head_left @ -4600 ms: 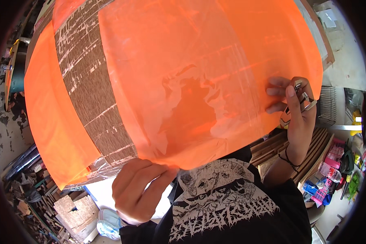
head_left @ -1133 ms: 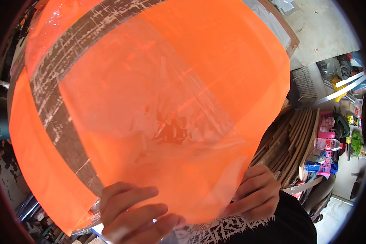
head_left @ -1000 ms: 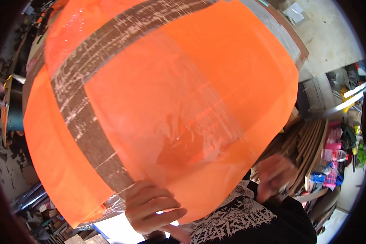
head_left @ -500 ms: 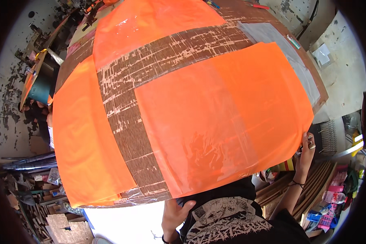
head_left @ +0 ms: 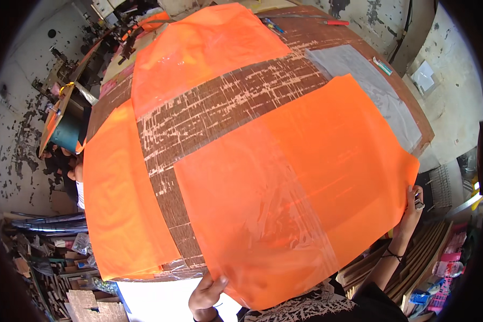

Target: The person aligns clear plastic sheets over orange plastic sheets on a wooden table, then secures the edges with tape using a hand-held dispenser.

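Observation:
A large orange sheet lies on the worn brown table and hangs over its near edge toward my body. Clear plastic film covers its left part, wrinkled and shiny. My left hand pinches the sheet's near left edge, thumb on top and the other fingers hidden beneath. At the right edge my right hand is closed on the sheet near its corner, with a ring on one finger. Two more orange pieces rest on the table: a folded one at the left and another at the far side.
Grey translucent sheeting lies at the table's far right, near a green-and-white cutter. A red tool sits at the far edge. Wood scraps fill the lower left, and long boards the lower right. Another person is at the left.
My left hand has risen from below the table edge and taken hold of the orange sheet. The sheet's near edge has come closer to me, and my right hand keeps its grip.

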The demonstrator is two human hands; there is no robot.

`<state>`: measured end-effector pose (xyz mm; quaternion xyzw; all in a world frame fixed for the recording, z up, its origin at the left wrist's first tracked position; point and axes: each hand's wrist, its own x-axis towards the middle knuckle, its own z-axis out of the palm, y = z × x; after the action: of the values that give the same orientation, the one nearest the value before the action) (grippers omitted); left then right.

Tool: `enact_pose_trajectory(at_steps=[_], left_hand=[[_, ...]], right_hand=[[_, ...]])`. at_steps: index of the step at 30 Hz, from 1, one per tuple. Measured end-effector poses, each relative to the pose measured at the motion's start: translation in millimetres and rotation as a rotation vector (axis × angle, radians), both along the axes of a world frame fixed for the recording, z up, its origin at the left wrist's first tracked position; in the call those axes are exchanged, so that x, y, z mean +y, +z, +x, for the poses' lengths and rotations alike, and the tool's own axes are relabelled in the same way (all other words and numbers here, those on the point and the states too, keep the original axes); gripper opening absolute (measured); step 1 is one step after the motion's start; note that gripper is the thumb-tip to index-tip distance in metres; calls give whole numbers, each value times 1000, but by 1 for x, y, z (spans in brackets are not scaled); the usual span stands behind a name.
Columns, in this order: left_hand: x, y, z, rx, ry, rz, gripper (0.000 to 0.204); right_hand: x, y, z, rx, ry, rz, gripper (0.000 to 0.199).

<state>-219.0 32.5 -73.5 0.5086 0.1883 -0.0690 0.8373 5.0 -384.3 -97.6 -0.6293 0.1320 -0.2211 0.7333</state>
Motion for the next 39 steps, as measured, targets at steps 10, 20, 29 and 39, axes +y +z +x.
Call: enact_pose_trajectory(at_steps=[10, 20, 29, 39], left_hand=[[-3, 68, 53, -157, 269, 686, 23], [100, 52, 15, -7, 747, 843, 27], [83, 56, 30, 212, 632, 1754, 44], [41, 30, 71, 35, -63, 1749, 72]], right_hand=[[25, 14, 8, 116, 63, -34, 20], [60, 22, 15, 107, 573, -133, 21], [52, 42, 59, -22, 60, -1006, 22], [49, 42, 71, 165, 67, -1202, 46]])
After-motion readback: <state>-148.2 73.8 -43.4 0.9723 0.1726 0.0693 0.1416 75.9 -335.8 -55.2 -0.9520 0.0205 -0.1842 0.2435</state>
